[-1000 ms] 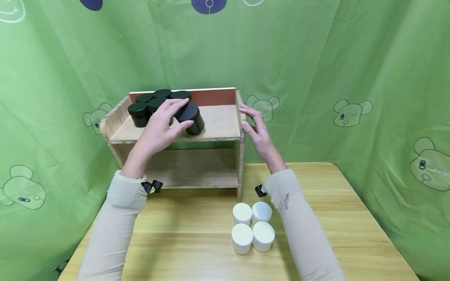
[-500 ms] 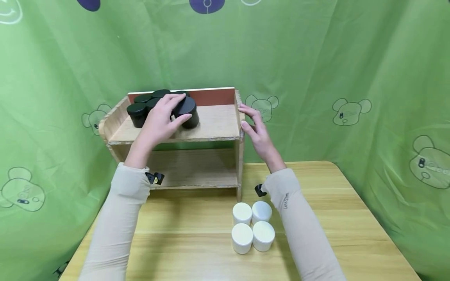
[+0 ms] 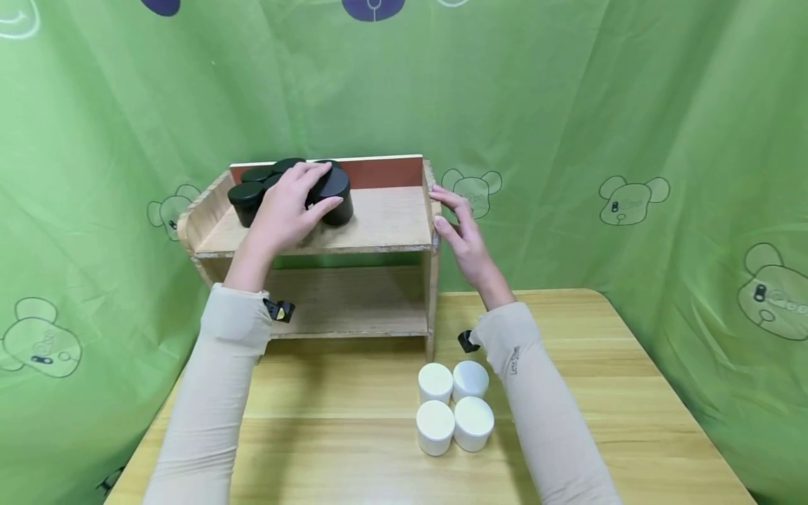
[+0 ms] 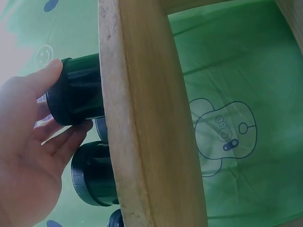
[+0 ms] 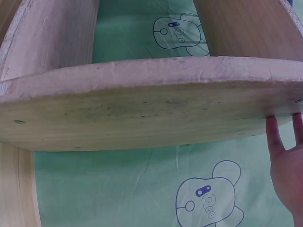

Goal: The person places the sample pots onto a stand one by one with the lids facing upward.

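Left hand (image 3: 284, 214) grips glossy black cylindrical jar (image 4: 85, 92), on upper tier of pale wooden shelf (image 3: 394, 217); right hand (image 3: 468, 245), uncurled, touches shelf's side. Jar probably stiff, light, slippery; hold round lid (image 4: 57, 101).

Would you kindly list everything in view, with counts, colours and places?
Shelf: one, pale wood, on the table.
Table: one, yellowish, under the shelf.
Black jars: at least six, black, shelf's upper board.
White jars: four, white, on the table, near the shelf.
Curtain: at least one, patterned green, behind the table.
Dark shape: one, black, lower left, unclear.
Wrist devices: two, black, one per wrist.
Sleeves: two, beige, both arms.
Left hand: one, bare, gripping a black jar.
Right hand: one, bare, touching the shelf's right side.
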### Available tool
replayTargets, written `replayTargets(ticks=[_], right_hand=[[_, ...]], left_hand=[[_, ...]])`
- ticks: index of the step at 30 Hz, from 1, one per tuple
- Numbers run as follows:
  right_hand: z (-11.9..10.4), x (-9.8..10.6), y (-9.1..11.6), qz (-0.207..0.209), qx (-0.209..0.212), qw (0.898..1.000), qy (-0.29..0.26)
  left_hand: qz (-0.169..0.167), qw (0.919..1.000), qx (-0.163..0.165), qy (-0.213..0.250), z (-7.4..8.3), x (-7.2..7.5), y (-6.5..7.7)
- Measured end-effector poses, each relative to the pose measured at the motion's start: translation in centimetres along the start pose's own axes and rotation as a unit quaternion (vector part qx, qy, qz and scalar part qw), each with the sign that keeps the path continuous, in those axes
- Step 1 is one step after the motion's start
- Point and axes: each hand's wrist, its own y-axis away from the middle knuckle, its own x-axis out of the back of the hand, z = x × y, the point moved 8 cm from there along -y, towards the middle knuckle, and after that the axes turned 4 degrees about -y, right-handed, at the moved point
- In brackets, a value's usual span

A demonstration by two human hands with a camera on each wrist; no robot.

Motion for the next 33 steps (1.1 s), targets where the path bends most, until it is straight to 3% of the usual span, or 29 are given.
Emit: replayTargets(ticks=[20, 33], right_hand=[[-0.1, 0.0, 0.1, -0.001, 0.001, 1.0, -0.002], [-0.2, 0.2, 0.2, 0.0, 0.0, 1.0, 0.004]], left_hand=[[-0.018, 0.9974, -0.006, -0.07, -0.1, 0.4, -0.4], [-0.039, 0.9957, 0.016, -0.083, -1.1, 0.4, -0.4]])
